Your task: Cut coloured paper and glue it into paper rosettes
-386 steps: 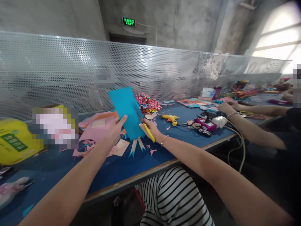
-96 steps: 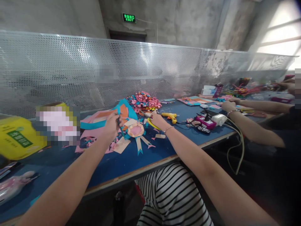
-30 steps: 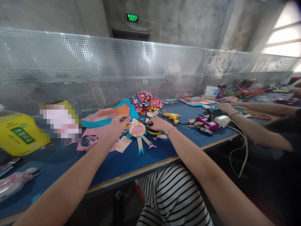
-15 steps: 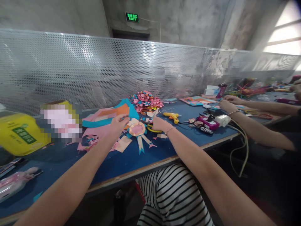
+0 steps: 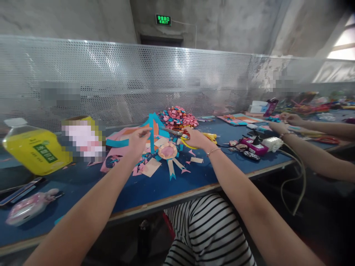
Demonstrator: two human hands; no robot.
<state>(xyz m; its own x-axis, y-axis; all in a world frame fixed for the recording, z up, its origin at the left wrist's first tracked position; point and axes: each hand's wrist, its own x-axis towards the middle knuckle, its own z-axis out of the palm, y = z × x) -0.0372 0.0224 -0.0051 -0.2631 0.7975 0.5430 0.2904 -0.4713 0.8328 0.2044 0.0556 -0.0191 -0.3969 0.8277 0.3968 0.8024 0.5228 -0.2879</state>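
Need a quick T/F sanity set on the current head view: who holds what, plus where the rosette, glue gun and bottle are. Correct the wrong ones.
1. The right hand holds the yellow-handled scissors. True.
2. The left hand holds nothing. False: it holds a thin blue strip.
3. The yellow glue gun is partly hidden behind the right hand. True.
4. The rosette hangs on the metal screen. False: it lies on the blue table, ribbon tails pointing toward the near edge.
5. The bottle with the yellow label is on the left side of the view. True.
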